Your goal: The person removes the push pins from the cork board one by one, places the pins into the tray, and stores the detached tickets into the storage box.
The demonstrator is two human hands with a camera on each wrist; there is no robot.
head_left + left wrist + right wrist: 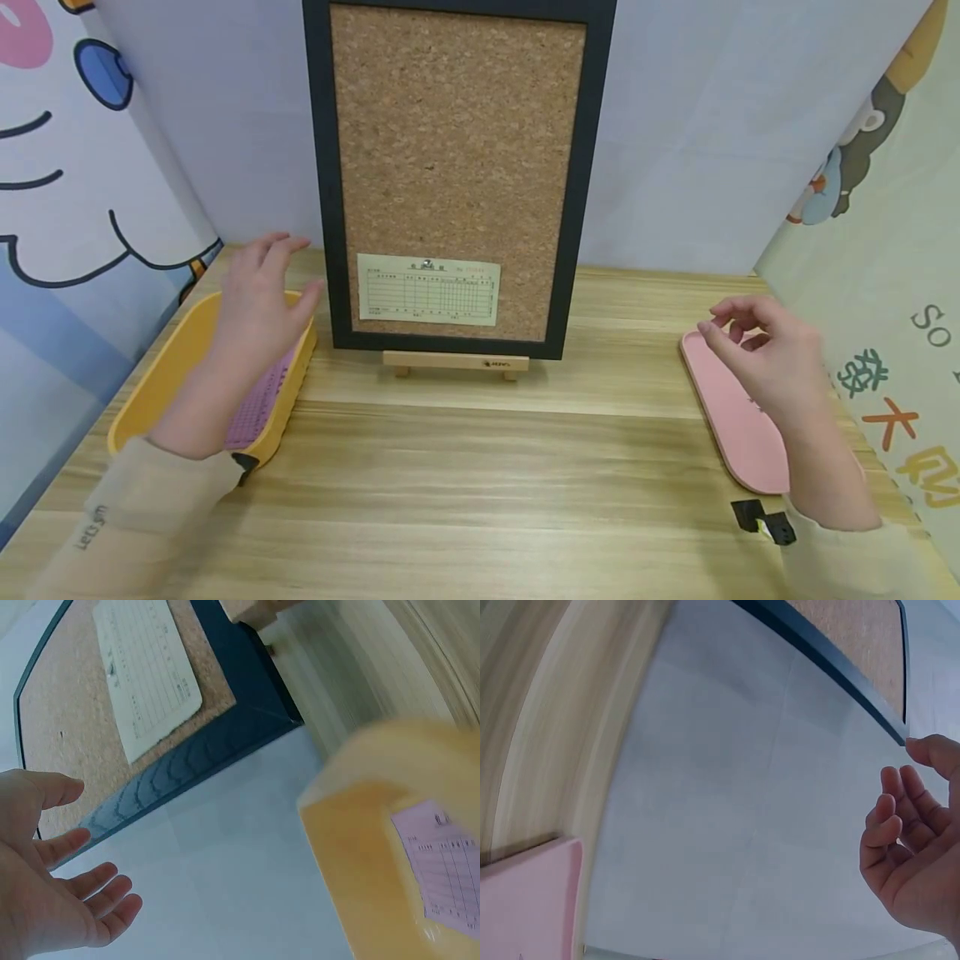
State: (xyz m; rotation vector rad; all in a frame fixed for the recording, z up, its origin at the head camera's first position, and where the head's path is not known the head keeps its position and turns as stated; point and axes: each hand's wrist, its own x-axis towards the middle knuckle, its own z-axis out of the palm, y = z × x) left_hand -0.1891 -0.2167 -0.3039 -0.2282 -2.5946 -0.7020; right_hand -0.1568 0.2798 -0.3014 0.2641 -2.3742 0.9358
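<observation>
My left hand [258, 312] hovers over a yellow basket [288, 392], its fingers spread and holding nothing. Purple printed slips [258, 408] lie in that basket; the left wrist view shows one slip [442, 862] at close range. On the right, my right hand [772, 358] is above a pink tray [731, 417], with loosely bent fingers and nothing visible between them. Between the hands stands a black-framed cork board [457, 167]. A pale green printed form [429, 290] is fixed low on it by a shiny pin [427, 263] at its top edge.
A small wooden easel [453, 361] supports the board on the wood-grain table [480, 483]. Pale cloth [675, 150] hangs behind it, and printed sheets [885, 275] flank both sides. Small dark marks, too small to identify, show on the pink tray.
</observation>
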